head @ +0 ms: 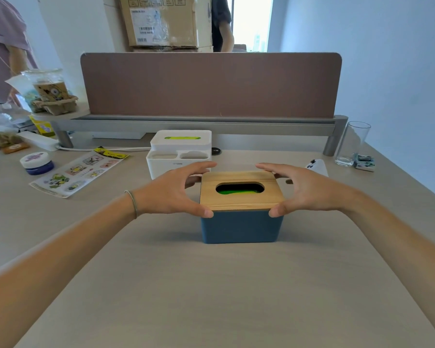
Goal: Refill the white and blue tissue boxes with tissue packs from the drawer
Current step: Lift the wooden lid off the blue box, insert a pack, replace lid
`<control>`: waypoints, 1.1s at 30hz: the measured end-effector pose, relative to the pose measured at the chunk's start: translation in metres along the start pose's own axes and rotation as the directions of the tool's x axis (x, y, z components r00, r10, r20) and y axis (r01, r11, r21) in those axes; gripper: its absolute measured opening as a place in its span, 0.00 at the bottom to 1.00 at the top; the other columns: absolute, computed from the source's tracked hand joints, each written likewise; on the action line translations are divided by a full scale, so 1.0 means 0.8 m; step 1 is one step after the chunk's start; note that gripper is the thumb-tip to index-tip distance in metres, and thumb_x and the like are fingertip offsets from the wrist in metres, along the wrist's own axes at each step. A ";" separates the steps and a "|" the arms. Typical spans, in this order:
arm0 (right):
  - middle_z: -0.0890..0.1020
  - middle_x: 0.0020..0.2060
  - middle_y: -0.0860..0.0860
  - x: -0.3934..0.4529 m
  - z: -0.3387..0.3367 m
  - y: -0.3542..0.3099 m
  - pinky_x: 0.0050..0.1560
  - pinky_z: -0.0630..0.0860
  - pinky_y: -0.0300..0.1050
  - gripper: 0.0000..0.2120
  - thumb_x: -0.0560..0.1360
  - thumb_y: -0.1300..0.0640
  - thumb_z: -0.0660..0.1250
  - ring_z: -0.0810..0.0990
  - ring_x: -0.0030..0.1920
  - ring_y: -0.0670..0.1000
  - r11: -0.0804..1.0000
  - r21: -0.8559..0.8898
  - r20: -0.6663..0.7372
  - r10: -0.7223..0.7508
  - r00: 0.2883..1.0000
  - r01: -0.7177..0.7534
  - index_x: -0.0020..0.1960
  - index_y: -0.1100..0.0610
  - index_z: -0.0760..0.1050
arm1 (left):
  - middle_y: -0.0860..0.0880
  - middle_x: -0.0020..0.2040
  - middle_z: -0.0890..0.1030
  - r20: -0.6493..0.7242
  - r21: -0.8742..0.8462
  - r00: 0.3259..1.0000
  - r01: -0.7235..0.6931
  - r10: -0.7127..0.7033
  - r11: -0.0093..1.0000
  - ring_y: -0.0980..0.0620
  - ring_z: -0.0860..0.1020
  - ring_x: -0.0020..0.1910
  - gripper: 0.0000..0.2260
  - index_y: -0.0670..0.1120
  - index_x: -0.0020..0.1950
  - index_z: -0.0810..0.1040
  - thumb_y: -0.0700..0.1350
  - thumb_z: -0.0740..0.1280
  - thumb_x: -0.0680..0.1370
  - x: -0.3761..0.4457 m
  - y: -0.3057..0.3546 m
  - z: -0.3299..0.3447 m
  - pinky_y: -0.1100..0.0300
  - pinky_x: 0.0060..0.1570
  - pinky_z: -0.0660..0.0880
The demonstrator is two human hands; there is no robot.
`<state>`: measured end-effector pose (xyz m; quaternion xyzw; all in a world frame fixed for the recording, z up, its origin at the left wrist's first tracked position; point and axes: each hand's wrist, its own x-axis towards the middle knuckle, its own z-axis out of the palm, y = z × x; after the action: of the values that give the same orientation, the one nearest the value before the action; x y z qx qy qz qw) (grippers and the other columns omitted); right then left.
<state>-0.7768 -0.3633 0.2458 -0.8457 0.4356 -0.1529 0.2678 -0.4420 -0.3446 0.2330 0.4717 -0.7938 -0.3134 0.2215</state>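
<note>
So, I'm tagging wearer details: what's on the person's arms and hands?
Both forearms are bare, no sleeves showing. The left hand has a thin, pale band round its wrist. The right hand shows no ring, watch or glove.

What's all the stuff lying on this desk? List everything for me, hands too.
Blue tissue box: one, dark blue, desk centre; green pack visible through slot.
Wooden lid: one, light wood, on the blue box.
White tissue box: one, white, behind the blue box; green visible in slot.
Sticker sheet: one, multicoloured, left of the boxes.
Jar: one, white lid, purple body, far left.
Drinking glass: one, clear, right rear.
Partition: one, brown, back of desk.
Left hand: open, at the lid's left edge.
Right hand: open, at the lid's right edge.
</note>
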 end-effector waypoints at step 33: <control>0.76 0.66 0.42 -0.007 0.108 -0.006 0.62 0.71 0.46 0.25 0.71 0.52 0.61 0.76 0.64 0.49 0.744 0.666 -0.304 0.213 0.929 0.047 0.67 0.37 0.73 | 0.63 0.68 0.70 -0.224 -0.498 0.969 -0.018 -0.108 0.867 0.65 0.71 0.66 0.28 0.60 0.74 0.66 0.47 0.67 0.75 -0.016 -0.001 0.091 0.65 0.66 0.71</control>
<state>-0.7342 -0.3285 0.1786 -0.6316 0.4321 -0.4375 0.4722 -0.4832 -0.3127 0.1804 0.4523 -0.6418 -0.4515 0.4238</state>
